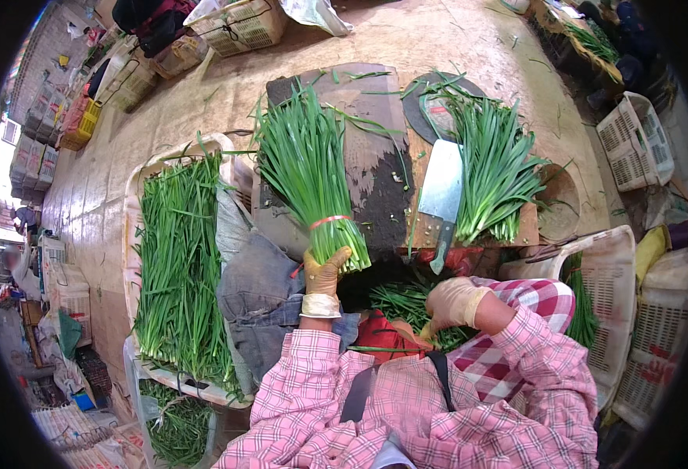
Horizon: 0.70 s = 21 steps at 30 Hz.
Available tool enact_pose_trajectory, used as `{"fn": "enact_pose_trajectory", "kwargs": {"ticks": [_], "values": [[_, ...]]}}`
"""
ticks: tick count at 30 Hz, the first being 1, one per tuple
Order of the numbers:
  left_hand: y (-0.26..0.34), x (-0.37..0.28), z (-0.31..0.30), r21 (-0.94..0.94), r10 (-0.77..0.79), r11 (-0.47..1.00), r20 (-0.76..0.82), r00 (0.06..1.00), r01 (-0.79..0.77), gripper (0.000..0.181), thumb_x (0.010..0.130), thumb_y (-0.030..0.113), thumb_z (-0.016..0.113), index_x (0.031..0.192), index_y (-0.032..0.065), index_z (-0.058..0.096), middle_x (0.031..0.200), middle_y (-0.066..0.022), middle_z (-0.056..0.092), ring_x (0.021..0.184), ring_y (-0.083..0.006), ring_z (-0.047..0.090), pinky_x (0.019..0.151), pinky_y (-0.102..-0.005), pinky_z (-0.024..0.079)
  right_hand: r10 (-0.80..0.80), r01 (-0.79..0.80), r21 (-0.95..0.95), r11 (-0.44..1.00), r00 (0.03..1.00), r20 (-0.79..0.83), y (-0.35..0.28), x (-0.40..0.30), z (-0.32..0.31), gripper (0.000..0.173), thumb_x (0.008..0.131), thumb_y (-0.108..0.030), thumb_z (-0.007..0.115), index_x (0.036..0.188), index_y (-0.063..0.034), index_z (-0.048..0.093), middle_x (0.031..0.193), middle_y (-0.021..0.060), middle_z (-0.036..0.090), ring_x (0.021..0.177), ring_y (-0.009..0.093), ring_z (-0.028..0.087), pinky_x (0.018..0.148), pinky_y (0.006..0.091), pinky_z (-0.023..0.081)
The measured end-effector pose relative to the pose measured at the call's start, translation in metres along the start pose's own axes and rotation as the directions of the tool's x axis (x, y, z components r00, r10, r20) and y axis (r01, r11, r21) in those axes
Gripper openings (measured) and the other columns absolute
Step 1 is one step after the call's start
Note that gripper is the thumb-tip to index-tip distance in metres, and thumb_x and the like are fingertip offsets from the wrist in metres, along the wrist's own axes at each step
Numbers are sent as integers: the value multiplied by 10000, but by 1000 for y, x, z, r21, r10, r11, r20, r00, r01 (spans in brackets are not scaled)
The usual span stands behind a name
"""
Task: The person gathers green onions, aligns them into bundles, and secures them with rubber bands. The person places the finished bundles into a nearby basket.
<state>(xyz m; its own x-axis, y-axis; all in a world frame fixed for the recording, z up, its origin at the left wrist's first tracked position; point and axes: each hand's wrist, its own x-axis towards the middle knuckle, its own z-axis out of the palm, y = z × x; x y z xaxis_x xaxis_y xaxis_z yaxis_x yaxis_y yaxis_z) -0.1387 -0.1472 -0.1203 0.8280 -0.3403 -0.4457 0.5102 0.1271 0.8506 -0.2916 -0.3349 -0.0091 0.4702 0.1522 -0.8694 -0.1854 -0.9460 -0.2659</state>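
My left hand (324, 271), in a pale thin glove, grips the cut base of a bunch of garlic chives (304, 158). A red band (330, 221) circles the bunch just above my fingers, and its leaves lie away from me over a dark, soil-smeared board. My right hand (452, 305), also gloved, is low by my lap, over loose green leaves (399, 302) and beside a red cloth (379, 337). Its fingertips are partly hidden, so whether they hold anything is unclear. A cleaver (441, 190) lies beside a second, loose pile of chives (493, 170) on a wooden board.
To my left stands a plastic crate (133, 246) filled with chives. A round scale (423, 111) sits behind the loose pile. Another crate (607, 281) with chives is at my right. Under the left crate, a clear bin (138, 404) holds leaf scraps.
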Motion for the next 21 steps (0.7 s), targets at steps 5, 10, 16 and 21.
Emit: {"fn": "enact_pose_trajectory", "kwargs": {"ticks": [5, 10, 16, 21], "values": [[23, -15, 11, -4, -100, 995, -14, 995, 100, 619, 716, 46, 836, 1228, 22, 488, 1047, -85, 647, 873, -193, 662, 782, -323, 569, 102, 468, 392, 792, 531, -841, -18, 38, -46, 387, 812, -336, 737, 1101, -85, 683, 939, 156, 692, 900, 325, 678, 790, 427, 518], [13, -9, 3, -95, -50, 994, 115, 992, 61, 597, 748, 41, 806, 1253, 37, 489, 1080, -79, 638, 903, -187, 659, 797, -318, 569, 106, 721, 407, 561, 425, -899, -20, 116, -64, 388, 748, -230, 801, 1068, -56, 666, 897, 163, 686, 857, 346, 674, 751, 407, 527], [3, -6, -8, 21, -10, 1000, 102, 995, 8, 532, 769, 114, 806, 1226, 41, 543, 1061, -47, 648, 918, -158, 645, 820, -300, 538, -174, 615, -20, 788, 191, -966, -12, 121, -79, 307, 827, -184, 701, 1105, -65, 645, 809, 125, 688, 790, 330, 688, 668, 405, 537], [2, 2, -7, 0, 1, 1000, 177, 984, -1, 556, 735, 160, 845, 1208, 47, 576, 1028, -40, 664, 858, -151, 656, 764, -284, 548, -371, 99, -358, 929, 250, -894, -37, 111, -75, 228, 818, -127, 580, 1008, -1, 588, 754, 68, 609, 659, 238, 642, 579, 343, 507]]}}
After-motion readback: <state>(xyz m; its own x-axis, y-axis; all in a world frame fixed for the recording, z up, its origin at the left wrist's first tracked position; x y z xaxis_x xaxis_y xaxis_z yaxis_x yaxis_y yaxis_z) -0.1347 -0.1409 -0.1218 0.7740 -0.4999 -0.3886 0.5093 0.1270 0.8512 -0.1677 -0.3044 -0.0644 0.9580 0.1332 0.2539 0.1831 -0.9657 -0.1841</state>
